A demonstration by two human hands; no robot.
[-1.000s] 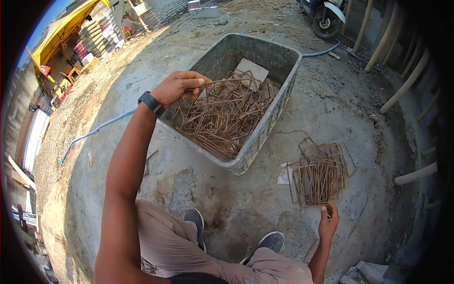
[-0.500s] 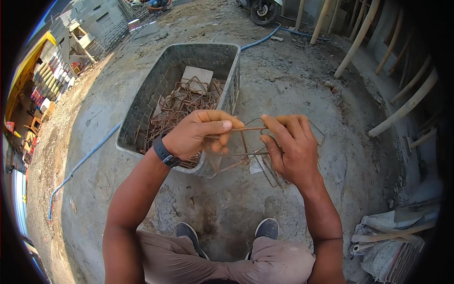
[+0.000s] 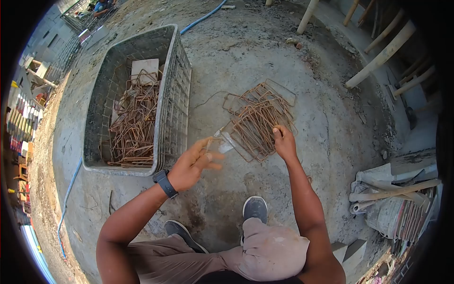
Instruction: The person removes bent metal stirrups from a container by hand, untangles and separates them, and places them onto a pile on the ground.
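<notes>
Head view shows the person's left hand (image 3: 191, 165), a dark watch (image 3: 166, 183) on its wrist, held in the air just beside the near corner of a plastic crate (image 3: 176, 94), its fingers spread and blurred. Right of the crate, a pile of rusty steel stirrups (image 3: 257, 124) lies on the concrete floor (image 3: 227, 57), and the right hand (image 3: 284, 142) meets the pile's right edge with thumb and fingers drawn together, though whether they pinch a bar cannot be told. More bent bars (image 3: 137, 128) lie tangled in the crate; any lettering on the stacked bags (image 3: 20, 118) is too small to read.
</notes>
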